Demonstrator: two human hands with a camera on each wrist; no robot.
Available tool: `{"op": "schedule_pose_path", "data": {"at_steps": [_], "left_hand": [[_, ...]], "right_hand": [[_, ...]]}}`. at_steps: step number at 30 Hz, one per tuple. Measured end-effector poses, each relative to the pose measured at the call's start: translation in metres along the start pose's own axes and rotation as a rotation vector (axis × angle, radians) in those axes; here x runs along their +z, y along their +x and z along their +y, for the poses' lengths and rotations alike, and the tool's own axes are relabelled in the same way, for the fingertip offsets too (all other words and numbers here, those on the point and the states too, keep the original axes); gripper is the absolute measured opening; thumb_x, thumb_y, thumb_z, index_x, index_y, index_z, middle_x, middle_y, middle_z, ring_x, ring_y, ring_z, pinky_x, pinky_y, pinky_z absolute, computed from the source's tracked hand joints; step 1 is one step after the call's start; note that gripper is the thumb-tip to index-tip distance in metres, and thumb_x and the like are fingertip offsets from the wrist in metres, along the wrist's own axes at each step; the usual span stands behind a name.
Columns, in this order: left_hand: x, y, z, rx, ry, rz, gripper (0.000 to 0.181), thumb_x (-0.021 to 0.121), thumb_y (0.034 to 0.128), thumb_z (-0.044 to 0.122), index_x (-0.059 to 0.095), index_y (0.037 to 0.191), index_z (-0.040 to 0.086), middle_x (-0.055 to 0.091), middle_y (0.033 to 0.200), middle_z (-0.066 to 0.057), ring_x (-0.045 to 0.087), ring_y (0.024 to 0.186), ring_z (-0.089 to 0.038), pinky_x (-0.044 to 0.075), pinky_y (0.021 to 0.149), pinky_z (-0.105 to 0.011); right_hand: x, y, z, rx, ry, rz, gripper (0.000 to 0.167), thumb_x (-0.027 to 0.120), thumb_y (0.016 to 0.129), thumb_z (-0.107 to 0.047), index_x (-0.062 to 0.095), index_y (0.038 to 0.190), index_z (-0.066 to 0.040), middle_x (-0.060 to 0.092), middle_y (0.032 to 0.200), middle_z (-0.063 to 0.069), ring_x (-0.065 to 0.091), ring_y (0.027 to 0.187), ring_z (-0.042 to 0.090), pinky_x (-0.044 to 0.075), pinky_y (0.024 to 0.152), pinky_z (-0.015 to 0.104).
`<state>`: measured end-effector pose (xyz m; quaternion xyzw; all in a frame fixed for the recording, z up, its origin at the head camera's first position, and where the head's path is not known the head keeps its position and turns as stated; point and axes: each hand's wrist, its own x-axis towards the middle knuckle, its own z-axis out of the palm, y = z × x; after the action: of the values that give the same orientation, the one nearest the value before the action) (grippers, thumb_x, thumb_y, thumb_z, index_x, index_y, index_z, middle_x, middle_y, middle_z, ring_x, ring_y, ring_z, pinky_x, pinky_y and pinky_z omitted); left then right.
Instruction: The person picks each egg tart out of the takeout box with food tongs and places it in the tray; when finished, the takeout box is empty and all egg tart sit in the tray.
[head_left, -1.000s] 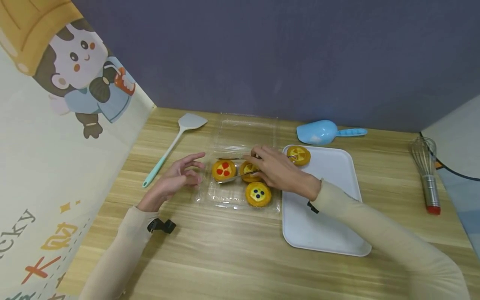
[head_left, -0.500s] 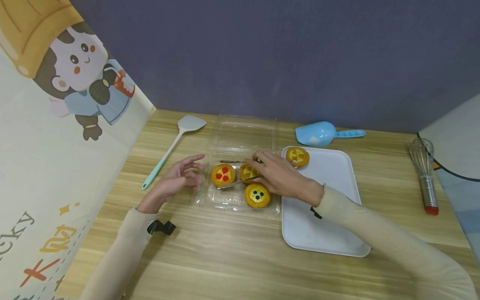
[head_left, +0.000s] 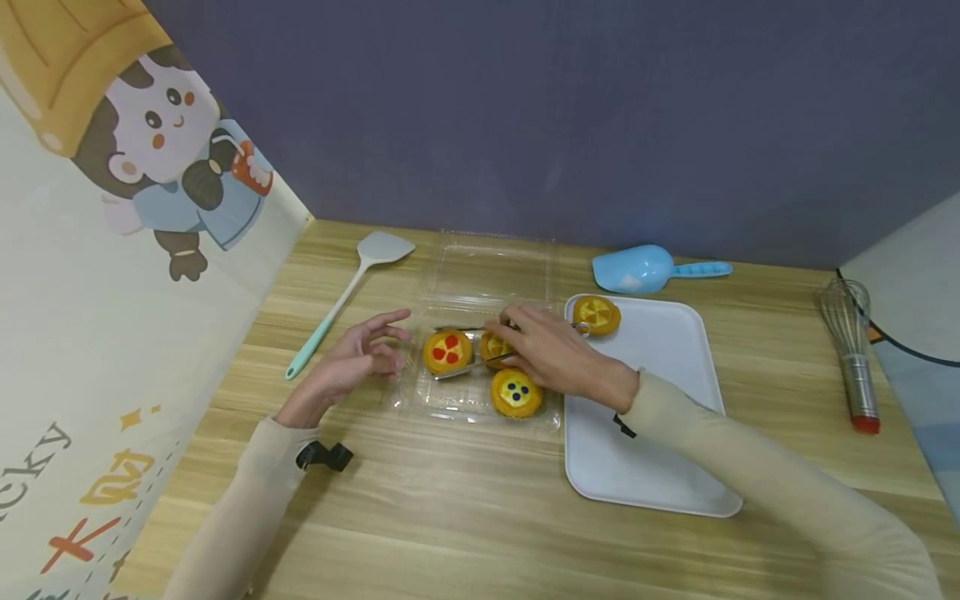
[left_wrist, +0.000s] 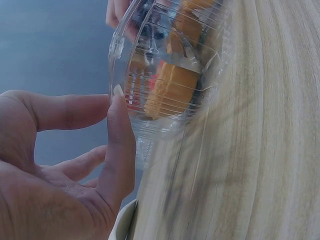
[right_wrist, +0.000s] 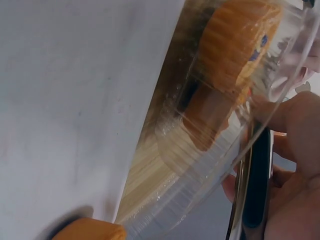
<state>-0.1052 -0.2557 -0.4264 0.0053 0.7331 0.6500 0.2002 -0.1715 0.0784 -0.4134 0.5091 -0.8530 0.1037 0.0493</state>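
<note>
In the head view my right hand (head_left: 555, 350) grips a pair of metal tongs (head_left: 459, 368) over a clear plastic clamshell box (head_left: 450, 400). The tongs' arms lie on either side of a tart with red dots (head_left: 447, 353), apparently still resting in the box. A yellow-topped tart (head_left: 492, 345) sits between the same arms, partly hidden by my fingers. In front lies a tart with blue dots (head_left: 517, 393). My left hand (head_left: 352, 362) hovers at the box's left edge, thumb and fingers apart; whether it touches the rim, I cannot tell.
The box's lid (head_left: 491, 262) lies folded back. A white tray (head_left: 645, 450) at the right bears another yellow-topped tart (head_left: 597, 315). Around them lie a turner (head_left: 345, 300), a blue scoop (head_left: 637, 268) and a whisk (head_left: 855, 358). A dark wall (head_left: 570, 125) closes the back.
</note>
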Motion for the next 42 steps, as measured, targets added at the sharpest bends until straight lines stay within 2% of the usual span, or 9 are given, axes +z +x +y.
{"op": "schedule_pose_path", "data": {"at_steps": [5,13,26,34,38,42], "left_hand": [[0.000,-0.001,-0.001,0.007,-0.008,0.001,0.084,0.055,0.0902,-0.016,0.026,0.165,0.010,0.043,0.145,-0.027,0.067,0.090,-0.015,0.063,0.077,-0.026],[0.000,-0.002,0.000,0.002,-0.005,0.004,0.084,0.054,0.0909,-0.016,0.027,0.165,0.012,0.043,0.145,-0.027,0.066,0.089,-0.012,0.063,0.077,-0.026],[0.000,-0.001,-0.002,-0.003,0.006,0.002,0.084,0.054,0.0903,-0.016,0.028,0.165,0.012,0.043,0.145,-0.026,0.066,0.089,-0.014,0.063,0.076,-0.026],[0.001,0.001,-0.003,0.007,-0.003,0.001,0.085,0.054,0.0887,-0.017,0.026,0.165,0.008,0.043,0.144,-0.026,0.067,0.090,-0.017,0.063,0.075,-0.025],[0.002,0.001,-0.002,0.007,-0.004,0.002,0.085,0.054,0.0888,-0.017,0.026,0.165,0.009,0.043,0.144,-0.026,0.067,0.089,-0.016,0.063,0.075,-0.025],[0.001,0.001,-0.001,0.006,-0.003,0.007,0.085,0.055,0.0889,-0.016,0.026,0.165,0.009,0.044,0.144,-0.026,0.067,0.090,-0.016,0.063,0.075,-0.025]], "right_hand": [[0.001,0.000,-0.004,-0.010,-0.008,0.013,0.045,0.072,0.099,-0.026,0.064,0.141,-0.011,0.057,0.112,0.005,0.053,0.095,0.018,0.054,0.077,0.032],[-0.002,-0.004,-0.007,-0.019,-0.010,0.001,0.044,0.072,0.099,-0.023,0.064,0.141,-0.011,0.058,0.117,0.006,0.054,0.100,0.019,0.054,0.082,0.033],[0.001,-0.008,-0.010,-0.016,-0.012,0.012,0.045,0.073,0.099,-0.022,0.064,0.141,-0.012,0.057,0.118,0.005,0.054,0.100,0.019,0.054,0.082,0.034],[-0.004,-0.015,-0.010,0.027,-0.015,0.028,0.048,0.072,0.099,-0.026,0.061,0.145,-0.015,0.059,0.119,0.006,0.055,0.099,0.020,0.056,0.085,0.035],[-0.010,-0.022,-0.007,0.063,-0.019,0.038,0.049,0.069,0.101,-0.028,0.058,0.148,-0.018,0.061,0.123,0.007,0.058,0.099,0.020,0.056,0.079,0.034],[-0.016,-0.034,-0.002,0.091,0.010,0.084,0.051,0.070,0.100,-0.026,0.057,0.149,-0.019,0.060,0.125,0.007,0.057,0.094,0.019,0.052,0.072,0.031]]}}
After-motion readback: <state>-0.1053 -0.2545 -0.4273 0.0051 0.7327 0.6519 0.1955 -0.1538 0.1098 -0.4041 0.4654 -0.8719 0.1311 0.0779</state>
